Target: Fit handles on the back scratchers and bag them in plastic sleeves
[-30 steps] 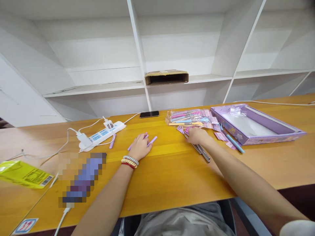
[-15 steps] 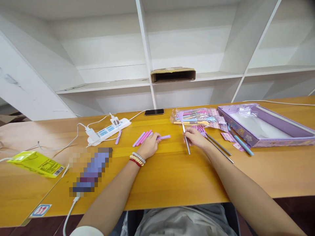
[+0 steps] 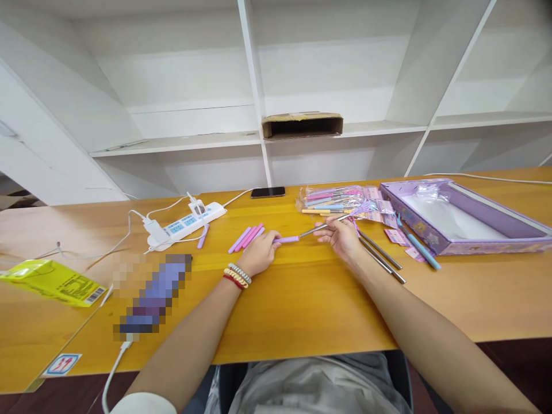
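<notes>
Light bright and even. I note soft shadow beneath the shelf, pale sheen on the desk at left, glints on packets, stretched edges, a dark top-right corner, blocky pixelation over one device.

The person's left hand pinches a purple tube just above or on the wooden desk, while the right hand holds a slim metal rod with a purple claw-shaped head. The rod's tip meets or nearly meets the tube's end; which cannot be told. Loose pink and purple tubes lie beside the left hand, and more metal rods beside the right. Behind are clear packets; to the right, a blue-handled tool lies next to an open purple box.
</notes>
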The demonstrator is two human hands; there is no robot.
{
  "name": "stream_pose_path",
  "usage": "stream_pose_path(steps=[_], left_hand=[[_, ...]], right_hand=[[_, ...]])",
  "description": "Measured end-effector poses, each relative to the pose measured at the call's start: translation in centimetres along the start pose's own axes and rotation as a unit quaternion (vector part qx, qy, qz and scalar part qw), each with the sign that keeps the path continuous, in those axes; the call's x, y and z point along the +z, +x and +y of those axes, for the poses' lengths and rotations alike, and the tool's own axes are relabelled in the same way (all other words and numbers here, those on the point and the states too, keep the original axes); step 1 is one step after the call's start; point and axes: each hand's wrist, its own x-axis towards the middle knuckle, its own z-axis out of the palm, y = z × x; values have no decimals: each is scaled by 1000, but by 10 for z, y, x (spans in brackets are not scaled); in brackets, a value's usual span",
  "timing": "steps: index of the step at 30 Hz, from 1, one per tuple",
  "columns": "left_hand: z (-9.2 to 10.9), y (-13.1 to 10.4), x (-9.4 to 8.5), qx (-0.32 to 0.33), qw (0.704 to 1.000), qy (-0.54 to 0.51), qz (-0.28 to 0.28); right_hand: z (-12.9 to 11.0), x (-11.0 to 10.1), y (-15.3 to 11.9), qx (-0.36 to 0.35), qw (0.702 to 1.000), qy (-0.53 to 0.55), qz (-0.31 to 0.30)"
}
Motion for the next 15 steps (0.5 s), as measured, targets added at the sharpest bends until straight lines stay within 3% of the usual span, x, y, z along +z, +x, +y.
stream_pose_path(steps=[15], left_hand=[[-3,-1,6,-8,1000,-24,-7]], right_hand=[[2,-5,-1,45,997,-25,-62]])
